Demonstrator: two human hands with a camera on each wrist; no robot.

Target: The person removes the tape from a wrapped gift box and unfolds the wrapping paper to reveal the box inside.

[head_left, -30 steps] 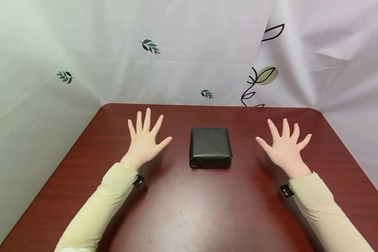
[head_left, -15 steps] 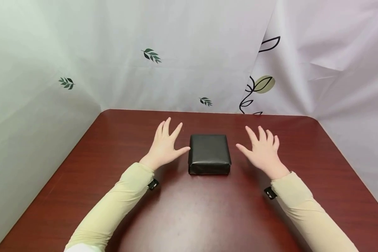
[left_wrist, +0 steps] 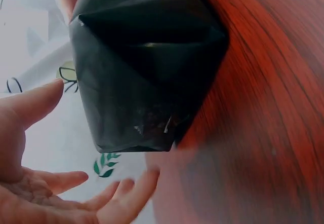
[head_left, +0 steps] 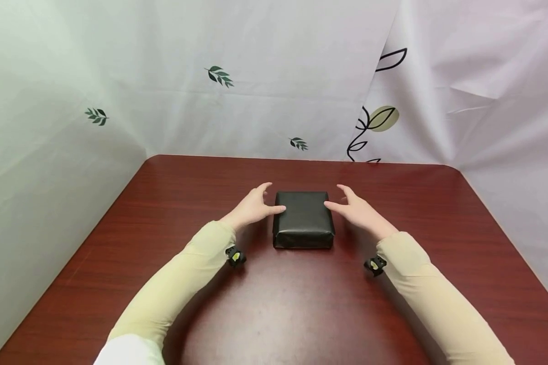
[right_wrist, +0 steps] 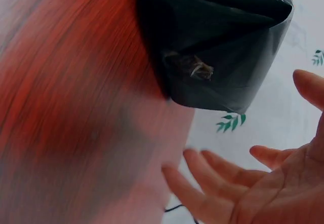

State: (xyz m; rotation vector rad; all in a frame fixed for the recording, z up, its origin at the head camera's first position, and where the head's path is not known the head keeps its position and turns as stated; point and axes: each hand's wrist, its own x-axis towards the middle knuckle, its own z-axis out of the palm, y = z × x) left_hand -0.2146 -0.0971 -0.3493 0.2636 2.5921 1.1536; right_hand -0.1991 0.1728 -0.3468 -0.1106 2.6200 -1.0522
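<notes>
Black, creased-wrap rectangular box point(head_left: 303, 215): underside hidden against red-brown wood-grain tabletop point(head_left: 274, 304). Bare left hand point(head_left: 251, 208) and right hand point(head_left: 360, 210) flank it, fingers released.

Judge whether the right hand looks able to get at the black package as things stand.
Probably yes: the right hand is right beside the black package, and nothing visible blocks its fingers from that side.

My left hand point(head_left: 251, 207) and right hand point(head_left: 361, 210) face each other; my thumbs point(head_left: 275, 209) point inward; my fingers point(left_wrist: 132, 198) bend loosely; my forearms point(head_left: 169, 284) reach forward.
</notes>
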